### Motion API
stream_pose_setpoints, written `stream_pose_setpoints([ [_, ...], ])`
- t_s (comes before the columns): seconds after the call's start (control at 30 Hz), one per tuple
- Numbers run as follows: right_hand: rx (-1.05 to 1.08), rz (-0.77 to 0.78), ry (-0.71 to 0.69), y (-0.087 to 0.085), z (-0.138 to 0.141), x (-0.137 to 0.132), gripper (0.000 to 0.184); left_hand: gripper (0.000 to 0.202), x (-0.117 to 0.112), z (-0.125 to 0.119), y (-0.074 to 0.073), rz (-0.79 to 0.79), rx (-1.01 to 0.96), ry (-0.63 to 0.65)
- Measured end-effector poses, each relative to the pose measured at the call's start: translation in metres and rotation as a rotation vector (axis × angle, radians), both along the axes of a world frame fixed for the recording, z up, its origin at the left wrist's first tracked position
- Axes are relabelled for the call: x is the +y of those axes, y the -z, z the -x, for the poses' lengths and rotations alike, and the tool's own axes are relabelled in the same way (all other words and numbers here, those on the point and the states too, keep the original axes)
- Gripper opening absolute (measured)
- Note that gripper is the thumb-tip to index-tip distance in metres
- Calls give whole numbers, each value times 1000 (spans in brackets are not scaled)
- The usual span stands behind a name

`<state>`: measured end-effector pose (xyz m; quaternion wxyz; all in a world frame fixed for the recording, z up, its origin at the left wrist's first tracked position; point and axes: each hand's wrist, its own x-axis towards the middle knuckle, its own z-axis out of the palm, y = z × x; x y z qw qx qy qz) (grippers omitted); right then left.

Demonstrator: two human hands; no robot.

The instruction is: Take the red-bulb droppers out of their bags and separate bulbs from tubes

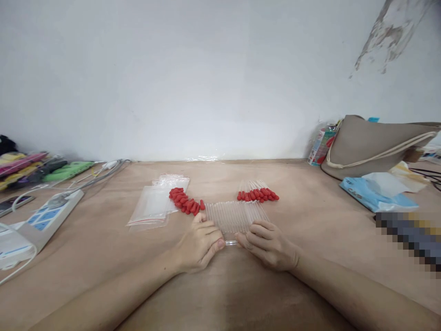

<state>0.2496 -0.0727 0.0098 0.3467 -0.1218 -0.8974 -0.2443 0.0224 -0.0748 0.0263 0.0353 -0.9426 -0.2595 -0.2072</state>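
Clear thin tubes (234,216) lie side by side in a flat row on the table, between and beyond my hands. My left hand (203,241) is closed at the row's near left corner, its thumb pressed at the end of a clear tube (230,242) that lies crosswise in front. My right hand (263,241) is closed at the near right corner, fingertips at that tube's other end. Loose red rubber bulbs (186,202) form a curved pile just beyond my left hand. Past the row, droppers with red bulbs (258,195) lie fanned out, bulbs toward me.
Clear zip bags (148,207) lie left of the bulbs. At left are a power strip (57,218), cables and a phone (15,204). A grey bag (365,145), a bottle (322,146) and a blue tissue pack (375,193) stand at right. The wall (206,92) bounds the table's back.
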Motion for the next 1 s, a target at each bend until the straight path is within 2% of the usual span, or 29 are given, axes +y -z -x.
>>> stream_pose_setpoints([
  [0.1,68,22,54,-1,-8,6,17,31,6,10,-3,-1,-36,-57],
  [0.27,259,234,437,2,-10,26,20,28,32,34,-26,61,-214,-330],
  [0.37,230,333,561,2,0,33,25,28,54,49,-39,59,-298,-440],
  [0.53,144,341,600,-2,11,33,18,28,91,78,-45,155,-354,-577],
  [0.73,82,302,635,2,11,32,14,27,119,107,-36,310,-500,-721],
  [0.83,101,311,640,4,12,31,14,27,119,107,-34,309,-490,-735],
  [1.0,123,308,632,6,14,29,16,23,100,86,-41,280,-375,-668],
])
